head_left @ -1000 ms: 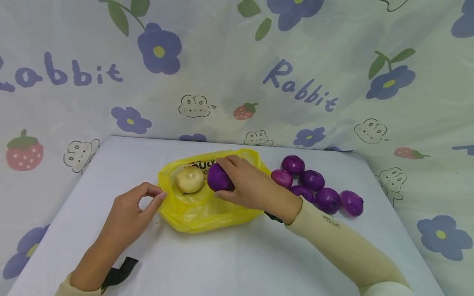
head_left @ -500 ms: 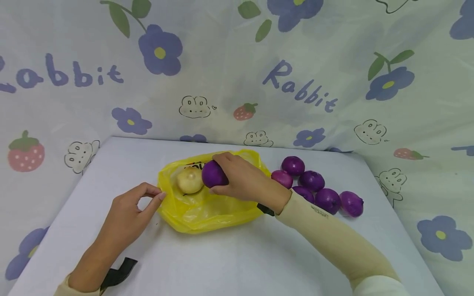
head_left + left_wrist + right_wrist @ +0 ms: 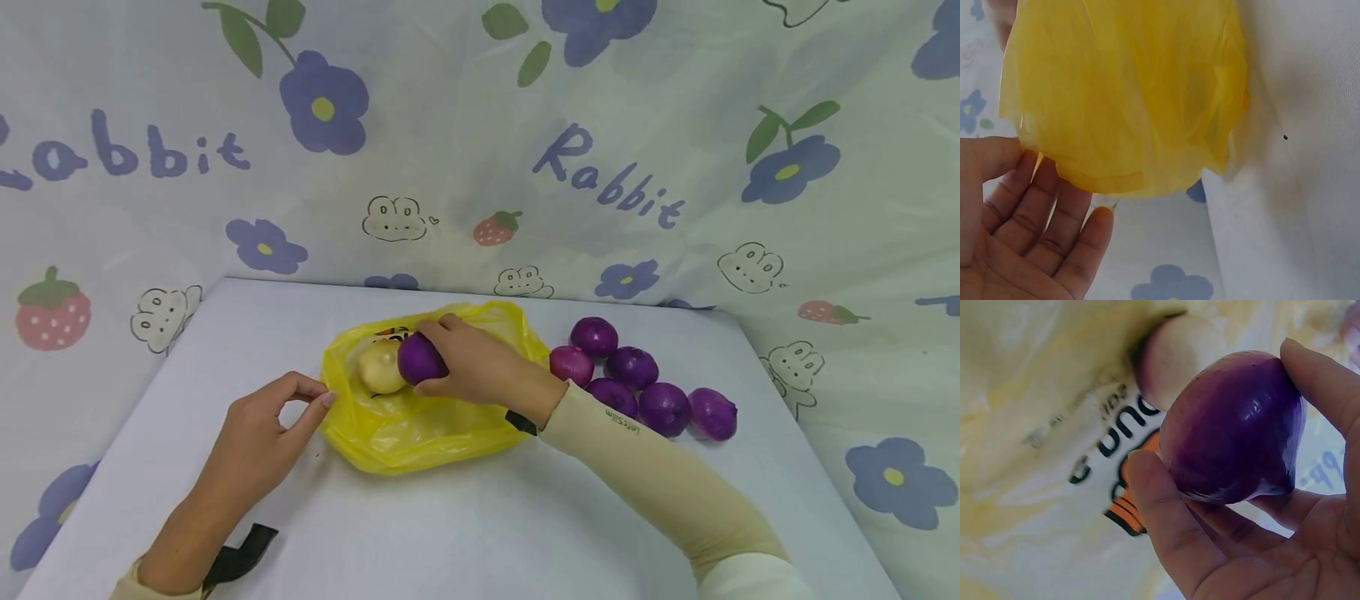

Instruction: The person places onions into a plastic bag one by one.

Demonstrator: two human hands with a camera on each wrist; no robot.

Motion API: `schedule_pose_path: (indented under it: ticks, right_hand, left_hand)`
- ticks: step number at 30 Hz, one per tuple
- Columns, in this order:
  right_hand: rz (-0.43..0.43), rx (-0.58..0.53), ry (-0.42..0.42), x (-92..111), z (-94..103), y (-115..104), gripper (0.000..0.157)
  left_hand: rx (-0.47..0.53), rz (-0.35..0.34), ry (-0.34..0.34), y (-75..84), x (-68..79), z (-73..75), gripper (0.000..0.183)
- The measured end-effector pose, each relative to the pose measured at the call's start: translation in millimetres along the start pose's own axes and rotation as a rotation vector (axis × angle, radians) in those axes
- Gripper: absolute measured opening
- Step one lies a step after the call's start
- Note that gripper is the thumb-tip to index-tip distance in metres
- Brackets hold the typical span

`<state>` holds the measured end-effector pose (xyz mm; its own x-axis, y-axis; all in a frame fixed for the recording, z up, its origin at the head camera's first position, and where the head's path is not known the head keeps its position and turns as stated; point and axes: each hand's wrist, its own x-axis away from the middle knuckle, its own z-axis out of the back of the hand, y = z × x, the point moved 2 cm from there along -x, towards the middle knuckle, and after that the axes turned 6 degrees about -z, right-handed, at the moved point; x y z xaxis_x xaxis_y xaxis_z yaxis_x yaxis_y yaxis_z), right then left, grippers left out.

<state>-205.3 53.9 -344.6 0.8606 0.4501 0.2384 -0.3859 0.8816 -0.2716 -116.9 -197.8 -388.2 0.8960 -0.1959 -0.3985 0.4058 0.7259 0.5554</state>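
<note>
My right hand (image 3: 480, 362) grips a purple onion (image 3: 422, 360) above the open mouth of a yellow plastic bag (image 3: 420, 446). In the right wrist view fingers and thumb curl round the onion (image 3: 1235, 428), and the bag's printed inside shows behind it. A pale onion (image 3: 381, 368) lies in the bag, just left of the held one; its side looks purple from the right wrist. My left hand (image 3: 262, 429) pinches the left rim of the bag between thumb and index finger. The left wrist view shows the bag (image 3: 1129, 94) upright, the other fingers loosely spread below its edge.
Several purple onions (image 3: 632, 367) sit in a group on the white table (image 3: 465, 525) right of the bag, close to my right forearm. Behind the table hangs a curtain (image 3: 450, 150) printed with flowers, rabbits and strawberries. Black straps (image 3: 240, 557) show at my wrists.
My right hand has moved left with the purple onion, which now overlaps the pale onion in the head view. The left hand stays at the bag's rim.
</note>
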Motion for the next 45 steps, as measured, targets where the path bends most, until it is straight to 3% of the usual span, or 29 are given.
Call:
schedule_pose_path:
  ticks: [5,15,29,37,45]
  right_hand:
    - [-0.019,-0.013,-0.038,-6,-11.6,5,0.085]
    - [-0.052,0.002,-0.007,-28,-25.4,16,0.078]
    - [-0.054,0.094,0.021,-39,-36.2,16,0.072]
    - [-0.073,0.014,0.049,-42,-41.6,17,0.077]
    - [-0.061,0.006,0.048,-45,-44.2,19,0.075]
  left_hand:
    - [0.006,-0.003,-0.011,0.3,0.3,0.2,0.008]
    - [0.006,-0.011,-0.002,0.6,-1.1,0.6,0.008]
    - [-0.011,0.007,-0.01,1.6,-1.3,0.7,0.009]
    - [-0.005,-0.007,-0.005,0.2,-0.5,-0.3,0.009]
    - [-0.004,-0.004,-0.007,1.4,-1.0,1.0,0.009]
